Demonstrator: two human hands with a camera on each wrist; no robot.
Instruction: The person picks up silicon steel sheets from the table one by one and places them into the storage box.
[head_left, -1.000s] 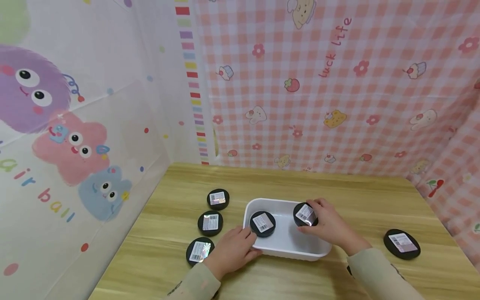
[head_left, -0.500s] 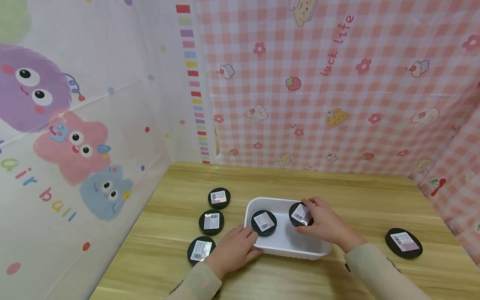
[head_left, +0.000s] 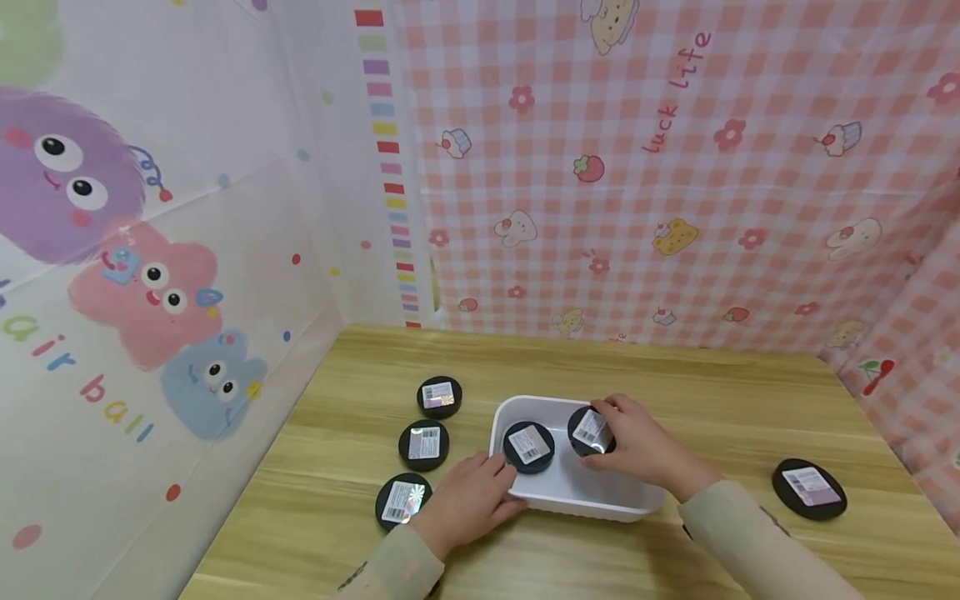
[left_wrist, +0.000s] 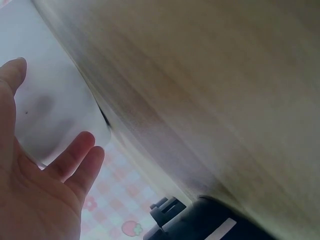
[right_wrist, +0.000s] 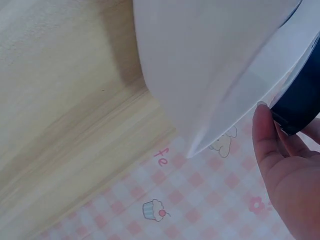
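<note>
Left hand (head_left: pixel 472 500) and right hand (head_left: pixel 641 442) are apart, each gripping something: the left pinches the near left corner of a white tray (head_left: pixel 577 507), fingers over the rim and thumb outside, while the right pinches a held black disc (head_left: pixel 591 432) by its right side, thumb toward the near side and fingers toward the far side. The relation that counts is held disc to tray: the disc is over the tray's middle, label up and somewhat tilted, close to rim height in the right wrist view; whether it touches the tray floor I cannot tell. Being round, it has no long axis; the tray's own runs roughly along the far edge of the desk (head_left: pixel 570 562). The right hand is the nearer to this disc, coming in from the right.

Inside the tray, a lying disc (head_left: pixel 529 447) sits label up at the left end, nearest the left hand, with a narrow gap between it and the held one. Outside, between tray and the desk's left edge, a far disc (head_left: pixel 439 397), a middle disc (head_left: pixel 423 445) and a near disc (head_left: pixel 402 502) form a row, the last partly hidden by the left arm. A lone disc (head_left: pixel 809 489) lies well apart, toward the desk's right edge
</note>
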